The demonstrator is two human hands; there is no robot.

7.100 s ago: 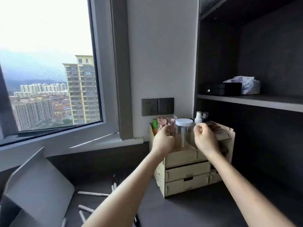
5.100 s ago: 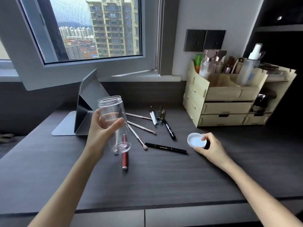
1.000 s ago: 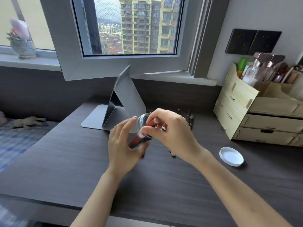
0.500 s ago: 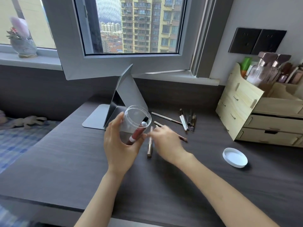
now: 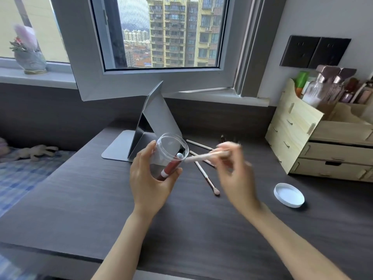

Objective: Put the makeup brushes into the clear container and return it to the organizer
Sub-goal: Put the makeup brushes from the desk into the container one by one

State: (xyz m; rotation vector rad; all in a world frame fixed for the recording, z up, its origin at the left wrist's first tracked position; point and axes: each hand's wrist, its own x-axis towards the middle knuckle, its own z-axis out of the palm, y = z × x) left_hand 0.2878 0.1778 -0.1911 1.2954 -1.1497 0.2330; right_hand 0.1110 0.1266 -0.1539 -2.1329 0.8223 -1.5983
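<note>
My left hand (image 5: 150,178) grips the clear container (image 5: 171,147), lifted above the desk and tilted with its open mouth toward the right. A red tube-like item (image 5: 170,168) lies inside it. My right hand (image 5: 235,174), blurred by motion, pinches a pale-handled makeup brush (image 5: 203,156) whose end points at the container's rim. Another pink-tipped brush (image 5: 207,178) lies on the desk below, with more brushes (image 5: 198,144) behind it. The container's white lid (image 5: 289,195) rests on the desk to the right. The wooden organizer (image 5: 302,138) stands at the right.
A folded grey stand (image 5: 155,122) sits behind the container by the window frame. Bottles (image 5: 323,87) fill the organizer's top. Dark wall sockets (image 5: 314,52) are above it. The desk's front edge (image 5: 80,257) runs below my arms; a bed with a plush toy (image 5: 36,151) lies left.
My right hand has picked a pale brush up off the desk and raised it to the container's mouth. My left hand still holds the container, slightly higher.
</note>
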